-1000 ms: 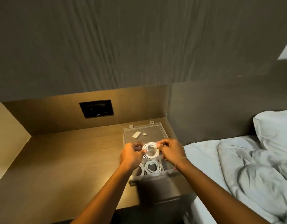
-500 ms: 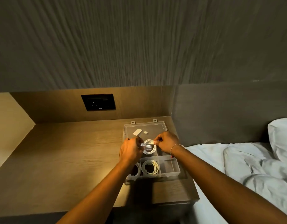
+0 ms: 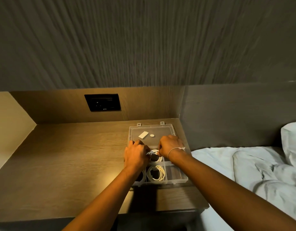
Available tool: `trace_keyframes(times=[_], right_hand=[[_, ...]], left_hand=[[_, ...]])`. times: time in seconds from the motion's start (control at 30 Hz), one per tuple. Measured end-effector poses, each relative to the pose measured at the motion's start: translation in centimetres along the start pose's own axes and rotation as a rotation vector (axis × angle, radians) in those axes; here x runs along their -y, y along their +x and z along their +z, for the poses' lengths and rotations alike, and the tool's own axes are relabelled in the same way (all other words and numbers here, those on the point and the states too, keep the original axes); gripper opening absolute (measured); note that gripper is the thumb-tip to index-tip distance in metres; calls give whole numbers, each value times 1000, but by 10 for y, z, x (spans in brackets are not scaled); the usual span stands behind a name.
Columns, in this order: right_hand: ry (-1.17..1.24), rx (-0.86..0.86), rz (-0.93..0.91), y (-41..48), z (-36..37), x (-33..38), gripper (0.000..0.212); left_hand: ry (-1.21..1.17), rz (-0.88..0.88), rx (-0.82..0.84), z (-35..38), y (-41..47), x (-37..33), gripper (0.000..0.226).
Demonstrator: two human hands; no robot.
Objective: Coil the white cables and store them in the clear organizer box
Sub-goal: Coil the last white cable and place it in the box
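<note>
The clear organizer box (image 3: 177, 178) lies open on the wooden bedside shelf, its lid (image 3: 159, 130) flat behind it. My left hand (image 3: 136, 154) and my right hand (image 3: 170, 145) both grip a coiled white cable (image 3: 154, 152), low in the box's middle back compartment. Another coiled white cable (image 3: 156, 172) rests in the middle front compartment. A third coil (image 3: 143, 176) shows partly under my left wrist in the front left compartment. The front right compartment holds nothing.
The wooden shelf (image 3: 69, 164) stretches left of the box. A black wall socket (image 3: 102, 102) sits in the back panel. A bed with white sheets (image 3: 243, 172) and a pillow (image 3: 292, 140) lies to the right. Two small white stickers (image 3: 146, 135) mark the lid.
Both hands have lowered the coiled cable from above the box down into the middle back compartment. The camera view has shifted toward the shelf.
</note>
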State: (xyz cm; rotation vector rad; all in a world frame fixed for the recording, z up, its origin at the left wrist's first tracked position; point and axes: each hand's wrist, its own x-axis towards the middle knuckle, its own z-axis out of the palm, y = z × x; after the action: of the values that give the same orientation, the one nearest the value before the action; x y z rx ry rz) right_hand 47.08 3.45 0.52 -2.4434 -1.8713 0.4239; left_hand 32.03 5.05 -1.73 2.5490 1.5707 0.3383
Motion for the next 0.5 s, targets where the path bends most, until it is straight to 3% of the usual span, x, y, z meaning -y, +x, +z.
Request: trace_keyframes(times=[0.27, 0.5], right_hand=[[-78, -33, -4, -4, 5, 7, 23], [-40, 23, -77, -5, -11, 4, 40]], left_hand=[[71, 78, 59, -6, 1, 4, 34], [18, 172, 154, -11, 10, 18, 51]])
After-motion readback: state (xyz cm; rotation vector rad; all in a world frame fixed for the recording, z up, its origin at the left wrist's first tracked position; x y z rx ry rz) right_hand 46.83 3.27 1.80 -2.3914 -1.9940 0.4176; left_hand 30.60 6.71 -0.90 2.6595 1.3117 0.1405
